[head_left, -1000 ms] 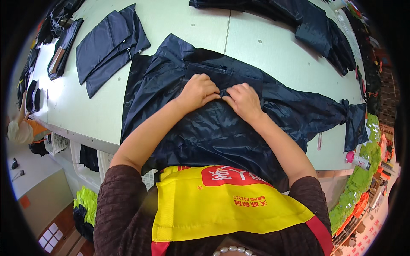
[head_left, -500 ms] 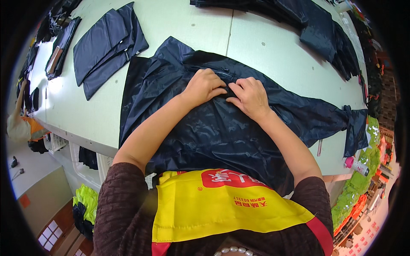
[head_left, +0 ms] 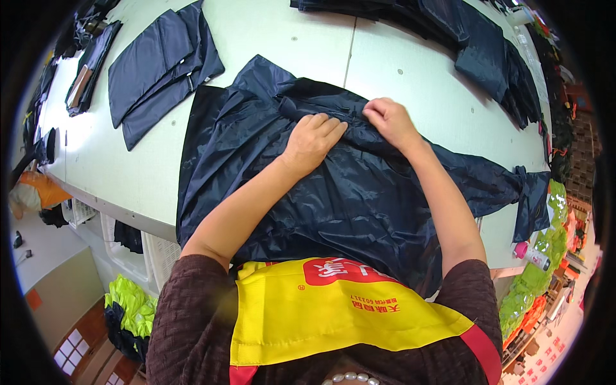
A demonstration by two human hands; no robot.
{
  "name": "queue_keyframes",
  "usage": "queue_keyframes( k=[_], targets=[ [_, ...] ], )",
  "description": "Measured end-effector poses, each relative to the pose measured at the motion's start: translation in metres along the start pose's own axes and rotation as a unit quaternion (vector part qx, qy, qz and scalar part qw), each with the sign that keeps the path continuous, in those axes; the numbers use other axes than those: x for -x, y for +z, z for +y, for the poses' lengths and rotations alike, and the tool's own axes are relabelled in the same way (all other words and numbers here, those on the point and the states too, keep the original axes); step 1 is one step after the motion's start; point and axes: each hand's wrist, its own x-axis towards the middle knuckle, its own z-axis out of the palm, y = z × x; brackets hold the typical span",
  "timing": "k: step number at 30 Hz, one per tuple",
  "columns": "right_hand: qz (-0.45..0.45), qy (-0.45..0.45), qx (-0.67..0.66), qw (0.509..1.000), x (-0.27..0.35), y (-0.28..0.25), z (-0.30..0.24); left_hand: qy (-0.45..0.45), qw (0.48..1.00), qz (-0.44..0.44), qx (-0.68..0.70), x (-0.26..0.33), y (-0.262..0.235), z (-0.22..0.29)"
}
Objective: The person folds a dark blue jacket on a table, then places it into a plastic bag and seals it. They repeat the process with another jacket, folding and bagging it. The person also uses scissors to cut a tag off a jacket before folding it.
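A dark navy jacket (head_left: 321,199) of thin shiny cloth lies spread and wrinkled before me, its lower part hanging toward my lap. One sleeve stretches right to a cuff end (head_left: 532,205). My left hand (head_left: 314,142) rests on the cloth near the jacket's upper middle, fingers curled together and gripping a fold beside a seam or zip line. To its right, at the jacket's upper edge, my right hand (head_left: 390,120) is closed in a pinch. Whatever is between those fingertips is too small to make out.
Folded navy garments (head_left: 163,64) lie at the left on the pale table (head_left: 276,38); a dark stack (head_left: 487,61) lies far right. A bottle with a pink cap (head_left: 531,255) is at the right edge. Yellow-green cloth (head_left: 131,305) hangs low left. Another person (head_left: 25,196) is at far left.
My right hand has moved up and right, away from my left hand, still pinched. My left hand has turned flatter and shifted slightly right and down over the cloth.
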Motion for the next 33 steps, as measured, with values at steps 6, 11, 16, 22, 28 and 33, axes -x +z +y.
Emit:
queue_keyframes(
  k=[6, 11, 16, 22, 28, 33],
  targets=[
    [-0.086, -0.032, 0.143, 0.985, -0.011, -0.007, 0.000, -0.009, 1.000, 0.025, -0.010, 0.001, 0.004, 0.001],
    [-0.069, -0.100, 0.194, 0.973, -0.022, 0.000, 0.010, -0.026, 0.999, 0.026, 0.010, -0.001, 0.003, 0.002],
    [-0.016, 0.077, 0.124, 0.989, -0.032, 0.004, 0.014, -0.080, 0.990, -0.001, 0.118, -0.004, 0.007, -0.007],
    [-0.045, -0.162, 0.218, 0.961, -0.050, 0.009, 0.002, -0.097, 0.979, -0.015, 0.179, -0.009, 0.011, -0.017],
    [-0.080, -0.156, 0.170, 0.970, -0.099, 0.043, -0.024, -0.111, 0.978, -0.060, 0.165, -0.020, 0.009, -0.023],
    [-0.079, -0.199, 0.179, 0.960, -0.132, 0.059, -0.051, -0.066, 0.990, -0.015, 0.123, -0.024, 0.016, -0.025]
  ],
)
